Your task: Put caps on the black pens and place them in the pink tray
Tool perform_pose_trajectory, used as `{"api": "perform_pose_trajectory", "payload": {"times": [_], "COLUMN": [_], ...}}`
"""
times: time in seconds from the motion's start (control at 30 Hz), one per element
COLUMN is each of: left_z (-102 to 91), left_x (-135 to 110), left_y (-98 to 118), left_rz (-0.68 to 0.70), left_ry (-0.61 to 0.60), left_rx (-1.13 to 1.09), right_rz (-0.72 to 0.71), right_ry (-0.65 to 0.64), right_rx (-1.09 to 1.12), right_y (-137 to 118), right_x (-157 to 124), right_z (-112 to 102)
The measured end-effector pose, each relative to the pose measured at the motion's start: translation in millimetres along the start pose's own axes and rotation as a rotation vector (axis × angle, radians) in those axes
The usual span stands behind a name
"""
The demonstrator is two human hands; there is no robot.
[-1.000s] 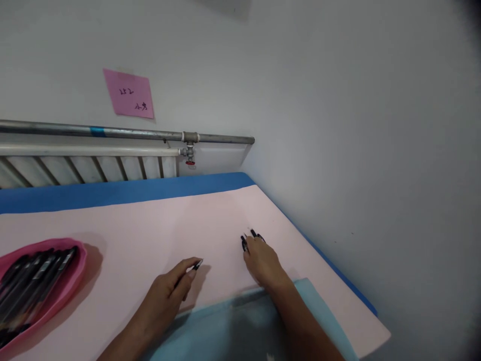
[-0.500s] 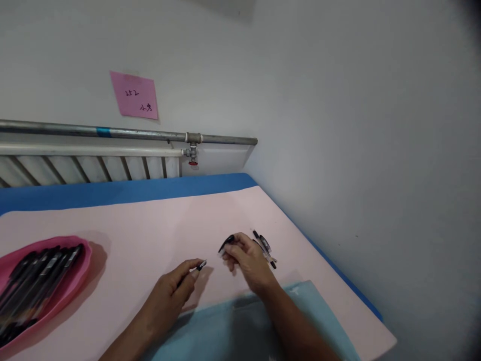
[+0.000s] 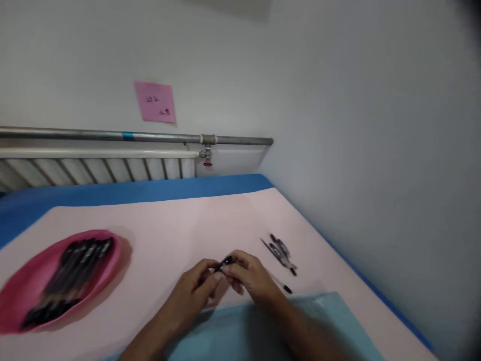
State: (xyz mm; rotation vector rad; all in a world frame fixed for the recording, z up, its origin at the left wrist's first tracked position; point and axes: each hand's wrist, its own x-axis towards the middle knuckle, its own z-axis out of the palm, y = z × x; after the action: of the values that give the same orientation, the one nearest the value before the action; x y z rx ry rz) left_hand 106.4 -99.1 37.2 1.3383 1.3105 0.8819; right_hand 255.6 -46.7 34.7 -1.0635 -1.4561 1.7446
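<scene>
My left hand (image 3: 197, 287) and my right hand (image 3: 248, 275) meet over the pink table sheet (image 3: 180, 225), fingers pinched together on a black pen (image 3: 224, 262) between them. The pen's dark end sticks up between the fingertips; the rest is hidden by the fingers. A few black pen parts (image 3: 281, 252) lie loose on the sheet just right of my right hand, and one small dark piece (image 3: 287, 289) lies nearer my wrist.
A pink oval tray (image 3: 22, 311) holding several black pens (image 3: 69, 278) sits at the left. A light blue sheet (image 3: 263, 331) lies under my forearms. A radiator (image 3: 93, 168), a metal pipe (image 3: 112, 134) and a pink note (image 3: 155, 102) are on the wall behind.
My right hand picked a black piece from the loose parts and moved left to meet my left hand, which holds a pen. The view has shifted right.
</scene>
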Motion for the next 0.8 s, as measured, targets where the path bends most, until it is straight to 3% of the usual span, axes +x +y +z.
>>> {"api": "perform_pose_trajectory", "payload": {"times": [0.1,0.17,0.27,0.37,0.43,0.53,0.6,0.8], "left_z": [-5.9,-22.8,-67.6,-120.8,-151.5,-181.6,-191.1,-206.5], "left_x": [2.3,4.7,0.1,-14.8,-25.6,-37.0,-40.5,-47.6], "left_y": [4.1,5.3,4.7,-1.0,-8.7,-22.2,-29.8,-52.2], "left_rz": [0.056,0.082,0.099,-0.060,-0.210,-0.460,-0.550,-0.601], "left_ry": [0.074,0.214,0.586,0.954,1.063,1.135,1.139,1.032], "left_rx": [0.100,0.216,0.487,0.780,0.905,0.984,1.004,0.866], "right_rz": [0.030,0.040,-0.006,-0.046,-0.073,-0.120,-0.155,-0.243], "right_ry": [-0.018,0.037,0.162,0.285,0.342,0.372,0.377,0.485], "right_rx": [-0.070,-0.035,-0.025,-0.094,-0.157,-0.250,-0.303,-0.563], "right_y": [-2.8,-3.8,-3.6,-2.9,-2.7,-2.6,-3.3,-19.5], "right_x": [-1.8,-1.7,-1.3,-2.0,-2.4,-2.0,-1.8,-9.7], "right_z": [3.4,1.7,-6.5,-17.8,-24.7,-31.3,-32.8,-39.3]}}
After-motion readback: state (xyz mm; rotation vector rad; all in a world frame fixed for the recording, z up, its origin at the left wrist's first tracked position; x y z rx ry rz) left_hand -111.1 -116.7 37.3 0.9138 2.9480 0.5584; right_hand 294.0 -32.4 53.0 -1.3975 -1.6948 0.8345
